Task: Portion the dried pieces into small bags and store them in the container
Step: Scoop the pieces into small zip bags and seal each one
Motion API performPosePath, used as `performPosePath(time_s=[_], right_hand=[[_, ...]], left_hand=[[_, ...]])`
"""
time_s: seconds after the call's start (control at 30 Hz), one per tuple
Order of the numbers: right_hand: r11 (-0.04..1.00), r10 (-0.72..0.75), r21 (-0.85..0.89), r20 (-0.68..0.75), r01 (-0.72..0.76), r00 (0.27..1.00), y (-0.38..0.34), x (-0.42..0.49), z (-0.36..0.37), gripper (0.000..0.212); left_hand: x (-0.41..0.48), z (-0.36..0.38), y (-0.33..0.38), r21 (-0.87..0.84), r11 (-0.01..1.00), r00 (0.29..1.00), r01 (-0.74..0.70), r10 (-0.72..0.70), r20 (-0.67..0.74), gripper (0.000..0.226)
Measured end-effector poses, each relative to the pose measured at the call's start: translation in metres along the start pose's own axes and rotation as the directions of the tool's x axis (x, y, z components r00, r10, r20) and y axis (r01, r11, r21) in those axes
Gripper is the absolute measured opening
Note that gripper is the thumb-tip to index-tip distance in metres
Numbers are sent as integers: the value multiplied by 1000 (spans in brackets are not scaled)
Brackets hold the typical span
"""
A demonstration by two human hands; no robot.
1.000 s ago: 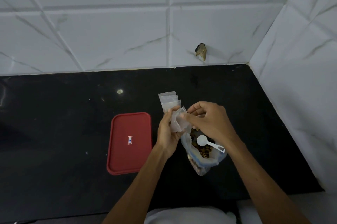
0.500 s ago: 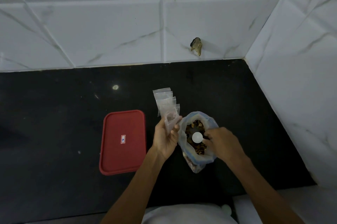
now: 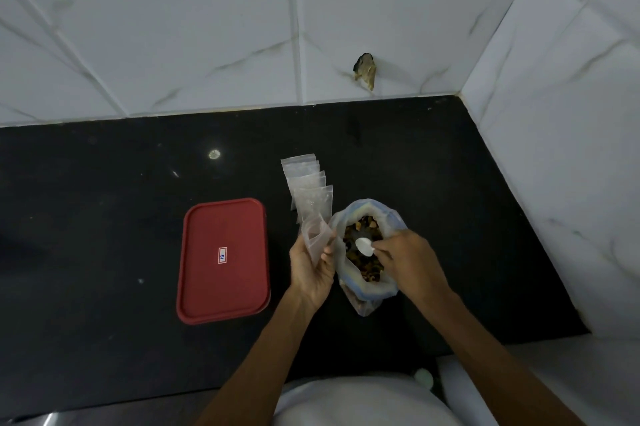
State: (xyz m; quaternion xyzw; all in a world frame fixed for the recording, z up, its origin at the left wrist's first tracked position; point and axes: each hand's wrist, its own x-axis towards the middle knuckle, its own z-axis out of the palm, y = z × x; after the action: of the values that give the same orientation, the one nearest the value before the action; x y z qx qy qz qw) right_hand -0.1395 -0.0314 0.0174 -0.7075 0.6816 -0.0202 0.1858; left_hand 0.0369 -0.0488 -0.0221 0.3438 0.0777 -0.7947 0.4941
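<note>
Right hand hides scoop handle; left hand pinches a hazy small bag.

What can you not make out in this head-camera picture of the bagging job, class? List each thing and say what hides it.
1. Head view: the scoop handle, covered by the right hand.
2. Head view: whatever sits under the red lid, which covers it.
3. Head view: the print on the lid's label, too small to read.
4. Head view: whether the small bag gripped by the left hand holds anything; too dim.
</note>
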Motion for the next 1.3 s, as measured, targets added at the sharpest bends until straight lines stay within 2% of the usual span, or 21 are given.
performPosePath(time_s=[0.13,0.3,0.4,0.53,0.63,0.77,0.97,1.07,1.3], right_hand=[[976,-115,176,-74,126,991,-6,-11,19,18],[949,-112,292,-43,119,993,-6,-18,29,19],[868,29,497,-31,-10,999,-6,-15,29,18],[682,226,660,221,-316,949,-13,-9,16,13],[594,272,706,275,-386,922,-10,-10,9,11],[539,308,724,305,-430,901,-5,-14,4,12],[412,315,807,309,-423,897,2,-20,-10,14],[399,324,821,290,-408,901,6,-22,-17,15],[392,347,852,211,-346,914,5,-27,-39,13]], left_hand=[[3,-4,-9,155,985,993,-77,89,-74,28],[-1,7,-20,228,960,971,-165,199,-135,32],[-2,8,-22,237,956,968,-173,209,-138,35],[-5,11,-21,197,961,967,-195,221,-123,39],[-8,11,-20,203,957,968,-207,231,-100,38],[-9,12,-17,268,942,970,-203,231,-75,34],[-10,7,-15,285,939,978,-192,206,-17,34],[-10,5,-13,277,942,981,-187,194,1,37],[-7,7,-9,262,954,984,-149,168,-53,51]])
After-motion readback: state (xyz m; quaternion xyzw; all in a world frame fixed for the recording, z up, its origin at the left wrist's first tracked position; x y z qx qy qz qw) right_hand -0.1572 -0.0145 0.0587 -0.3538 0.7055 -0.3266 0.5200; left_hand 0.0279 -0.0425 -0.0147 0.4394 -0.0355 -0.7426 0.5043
